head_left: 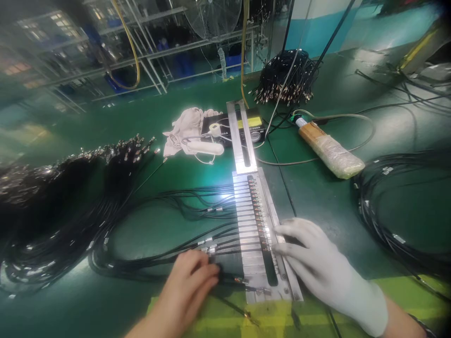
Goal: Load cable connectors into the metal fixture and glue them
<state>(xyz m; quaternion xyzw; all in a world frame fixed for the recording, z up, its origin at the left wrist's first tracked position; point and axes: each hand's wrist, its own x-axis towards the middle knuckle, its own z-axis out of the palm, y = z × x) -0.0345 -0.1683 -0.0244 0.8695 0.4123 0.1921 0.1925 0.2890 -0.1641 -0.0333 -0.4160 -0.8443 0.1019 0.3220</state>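
My bare left hand (192,284) is closed on a black cable (229,279) in front of the slotted metal fixture (252,267). The cable's stripped end with coloured wires points toward the fixture's near end. Several black cables (225,230) lie across the fixture's grooves from the left, with their wire ends and small metal connectors lined up along its long slot. My right hand (320,267), in a white glove, rests at the fixture's right edge with its fingers stretched out and apart, near the lower connectors. Another loose cable end (243,312) lies by the near edge.
Bundles of black cable lie at the left (70,225), the right (373,211) and the back (287,75). Beyond the fixture are a black box (252,115) and a white cloth (186,124). A plastic-wrapped tool (331,150) with a cord lies right of it.
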